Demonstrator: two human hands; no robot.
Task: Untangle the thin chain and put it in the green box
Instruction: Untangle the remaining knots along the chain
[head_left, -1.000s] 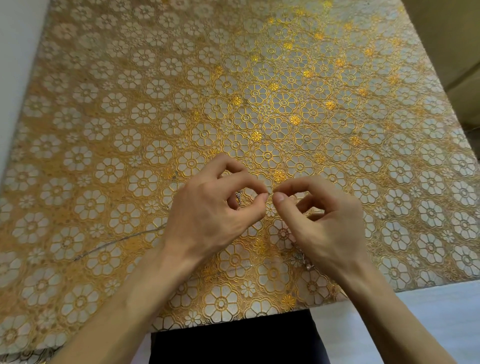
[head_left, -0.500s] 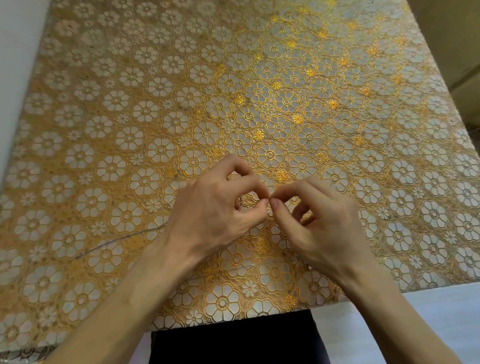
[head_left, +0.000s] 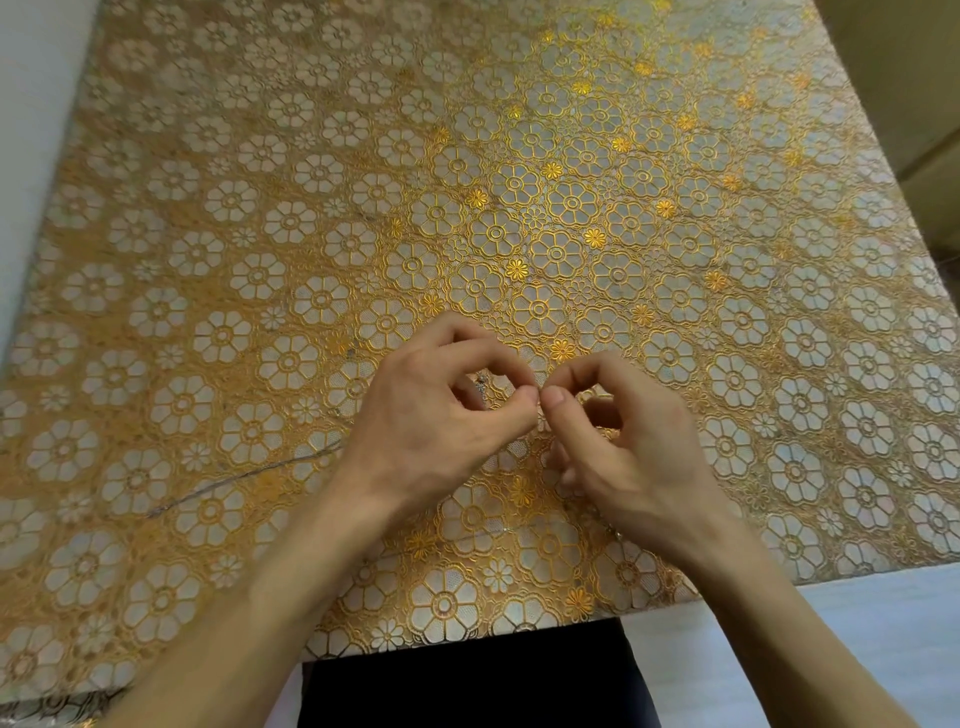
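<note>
My left hand (head_left: 441, 415) and my right hand (head_left: 623, 447) meet above the near middle of the table, thumb and forefinger of each pinched together, tips almost touching. They pinch a thin silver chain (head_left: 480, 382); a tiny stretch of it shows inside the loop of my left fingers. More of the thin chain trails left across the cloth from under my left wrist towards the table's left side. The part between the fingertips is too fine to make out. No green box is in view.
The table is covered by a gold cloth (head_left: 519, 182) with white flower patterns. Its near edge (head_left: 779, 582) runs just below my right wrist, with pale floor beyond. A white wall lies along the left side.
My two hands have drawn a little closer, fingertips now nearly touching. My view has shifted slightly; the hands stay in the same spot over the cloth.
</note>
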